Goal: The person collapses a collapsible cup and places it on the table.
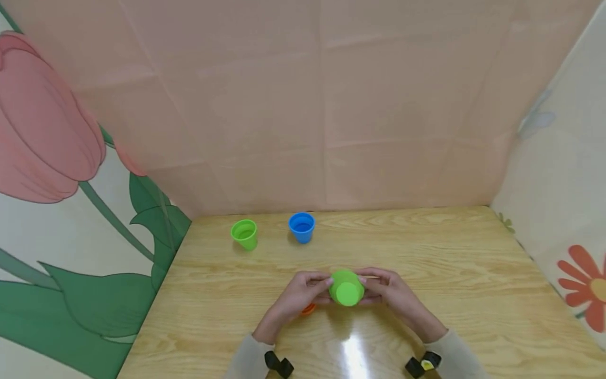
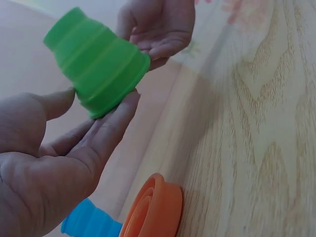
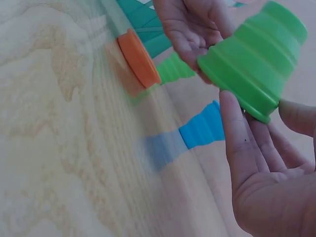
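Observation:
Both hands hold a green collapsible cup (image 1: pixel 347 288) above the table, extended to its stepped cone shape. Its narrow base faces the head camera and its wide rim points away. My left hand (image 1: pixel 303 289) pinches one side near the rim, thumb on the wall and fingers at the rim edge. On the opposite side my right hand (image 1: pixel 393 289) grips it the same way, as the right wrist view shows. Below the left hand lies an orange collapsible cup (image 2: pixel 165 210), folded flat into a ring; in the head view that hand mostly hides it.
Toward the back of the wooden table (image 1: pixel 426 247) stand a second green cup (image 1: pixel 244 234), left, and a blue cup (image 1: pixel 302 227), both extended with the mouth up. A pink cloth backdrop (image 1: pixel 284 105) rises behind the table, with flower-printed panels on either side.

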The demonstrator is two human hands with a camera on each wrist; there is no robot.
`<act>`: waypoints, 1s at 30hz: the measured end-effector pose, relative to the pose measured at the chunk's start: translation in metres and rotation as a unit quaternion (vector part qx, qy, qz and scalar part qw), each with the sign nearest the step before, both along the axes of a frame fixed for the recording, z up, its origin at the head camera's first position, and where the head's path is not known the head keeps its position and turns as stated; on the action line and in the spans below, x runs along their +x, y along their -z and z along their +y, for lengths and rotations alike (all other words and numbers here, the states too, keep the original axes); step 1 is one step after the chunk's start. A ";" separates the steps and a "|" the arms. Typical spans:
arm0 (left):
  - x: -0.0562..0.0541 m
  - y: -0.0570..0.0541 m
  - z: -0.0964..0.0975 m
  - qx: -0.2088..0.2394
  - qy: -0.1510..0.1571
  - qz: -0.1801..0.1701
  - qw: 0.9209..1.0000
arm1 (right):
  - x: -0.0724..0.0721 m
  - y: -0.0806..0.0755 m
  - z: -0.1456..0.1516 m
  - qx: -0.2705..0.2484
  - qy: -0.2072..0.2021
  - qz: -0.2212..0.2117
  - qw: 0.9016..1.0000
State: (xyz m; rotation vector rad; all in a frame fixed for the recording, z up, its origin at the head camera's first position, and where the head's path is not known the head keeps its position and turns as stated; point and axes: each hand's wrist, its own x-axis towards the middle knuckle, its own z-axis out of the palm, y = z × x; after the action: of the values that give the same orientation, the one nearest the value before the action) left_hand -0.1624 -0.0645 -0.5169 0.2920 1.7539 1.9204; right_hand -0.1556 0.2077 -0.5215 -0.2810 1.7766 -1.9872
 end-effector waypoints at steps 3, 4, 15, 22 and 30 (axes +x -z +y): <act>-0.001 0.003 0.002 0.017 -0.006 -0.015 1.000 | 0.001 0.001 0.001 -0.002 0.002 -0.003 1.000; -0.001 0.003 0.003 0.023 -0.007 -0.021 0.999 | 0.002 0.001 0.001 -0.002 0.005 -0.004 1.000; -0.003 0.010 0.011 0.071 -0.027 -0.054 0.996 | 0.004 -0.007 0.001 0.020 0.009 -0.011 1.000; -0.004 0.012 0.011 0.072 -0.030 -0.060 0.995 | 0.005 -0.010 -0.002 0.016 0.009 -0.022 1.000; -0.004 0.011 0.010 0.045 -0.037 -0.063 0.996 | 0.005 -0.009 -0.008 0.031 0.025 -0.015 0.999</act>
State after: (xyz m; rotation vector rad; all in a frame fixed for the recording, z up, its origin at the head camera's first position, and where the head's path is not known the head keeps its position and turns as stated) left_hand -0.1660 -0.0544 -0.5280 0.1344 1.6206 2.0272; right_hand -0.1510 0.1998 -0.5124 -0.1864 1.8395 -1.9564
